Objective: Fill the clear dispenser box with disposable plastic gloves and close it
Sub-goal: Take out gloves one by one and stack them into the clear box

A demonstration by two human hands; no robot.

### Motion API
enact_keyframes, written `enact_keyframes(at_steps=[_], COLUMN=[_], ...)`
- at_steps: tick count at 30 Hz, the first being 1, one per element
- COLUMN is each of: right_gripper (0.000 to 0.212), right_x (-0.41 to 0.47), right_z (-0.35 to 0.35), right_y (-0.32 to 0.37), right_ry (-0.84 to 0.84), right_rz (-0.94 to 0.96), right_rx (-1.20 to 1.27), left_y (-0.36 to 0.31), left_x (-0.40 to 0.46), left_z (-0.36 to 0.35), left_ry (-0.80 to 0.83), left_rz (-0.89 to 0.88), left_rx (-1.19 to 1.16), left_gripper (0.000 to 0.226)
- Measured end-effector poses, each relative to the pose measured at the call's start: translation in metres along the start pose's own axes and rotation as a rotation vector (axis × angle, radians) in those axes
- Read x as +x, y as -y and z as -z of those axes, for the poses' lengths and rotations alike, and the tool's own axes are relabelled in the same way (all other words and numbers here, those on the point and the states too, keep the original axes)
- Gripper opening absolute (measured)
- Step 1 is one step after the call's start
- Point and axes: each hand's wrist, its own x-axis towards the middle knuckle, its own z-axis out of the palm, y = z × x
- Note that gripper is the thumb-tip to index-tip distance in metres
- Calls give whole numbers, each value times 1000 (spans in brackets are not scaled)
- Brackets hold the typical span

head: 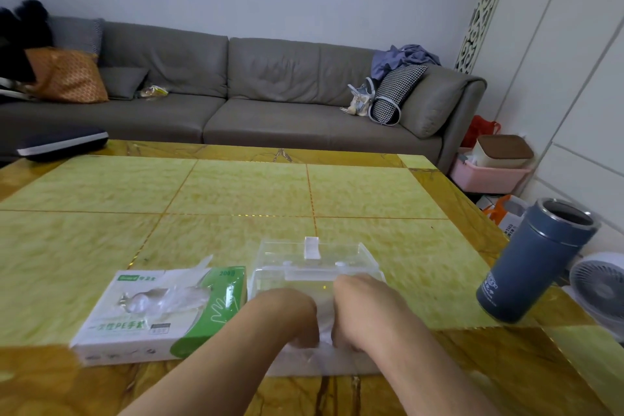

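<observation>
The clear dispenser box [358, 258] stands on the table in front of me, its lid raised at the back with a white tab on it. My left hand [287, 317] and my right hand [363, 309] reach down into it side by side, knuckles toward me. Both grip a wad of thin clear plastic gloves [325, 322] between them. My fingertips are hidden in the plastic. To the left of the box lies a white and green glove carton [141, 324], with loose gloves sticking out of its top opening.
A blue steel flask [537, 260] without a lid stands near the table's right edge. Beyond that edge, on the floor, are a white fan [601, 284] and a pink basket [486, 179]. A grey sofa [236, 105] runs behind the table.
</observation>
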Motion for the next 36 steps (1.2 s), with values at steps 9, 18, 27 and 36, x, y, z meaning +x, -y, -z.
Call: enact_keyframes(at_steps=[9,18,27,36], right_gripper=[32,25,40,39], right_x=[18,27,29,31], right_z=[-1,-11,-14,-18], right_y=[8,5,1,1], right_ry=[171,171,262,230], right_rz=[-81,-49,-92,-129], right_rx=[-110,-127,-92,-61], left_y=[7,6,5,15], left_x=[-6,5,8,8], left_z=[-12,-14,-5,-10], left_ry=[-215,-213,-34,-85], left_rz=[26,-77,-74,-131], left_rx=[-194,-259,-81,-176], left_gripper=[36,24,45,7])
